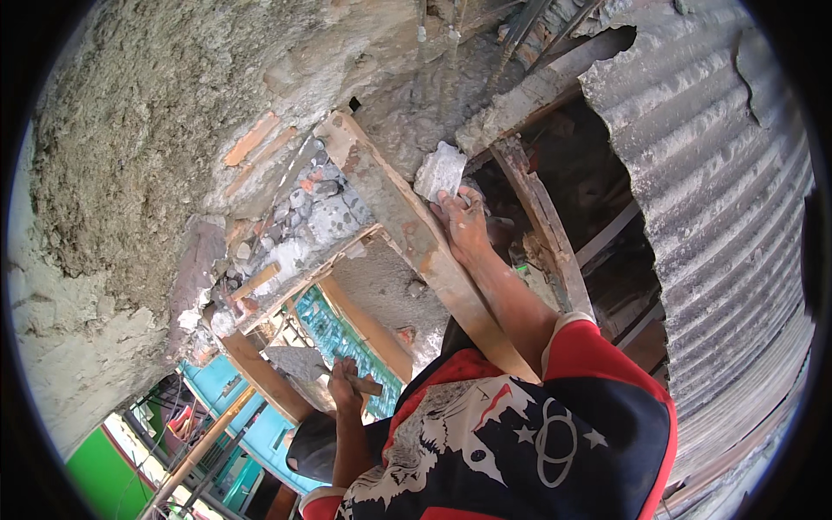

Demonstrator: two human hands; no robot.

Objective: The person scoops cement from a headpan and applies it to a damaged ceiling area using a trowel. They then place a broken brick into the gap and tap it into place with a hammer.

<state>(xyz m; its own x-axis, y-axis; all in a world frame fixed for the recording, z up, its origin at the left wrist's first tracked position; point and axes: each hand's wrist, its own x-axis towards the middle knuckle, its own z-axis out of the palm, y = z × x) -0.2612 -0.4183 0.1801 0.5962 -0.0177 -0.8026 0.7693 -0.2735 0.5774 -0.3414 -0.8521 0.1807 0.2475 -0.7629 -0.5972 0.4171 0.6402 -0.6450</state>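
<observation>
My right hand [465, 224] is closed around a rough, pale chunk of rubble [442, 170], beside a long wooden beam [407, 227] that slants up from my body. What lies under the chunk is hidden. Lower and to the left, my left hand [344, 386] grips a trowel [296, 361]. Its grey blade points left, and its wooden handle sticks out on the hand's right side. Broken concrete and stones [325, 212] lie on a ledge to the left of the beam.
A rough plastered wall [130, 147] fills the left. Corrugated metal sheeting [711, 199] covers the right, next to a dark opening with a wooden post [544, 221]. Steel rods [520, 39] stick out at the top. Below the ledge, gaps between timbers show blue surfaces [251, 451].
</observation>
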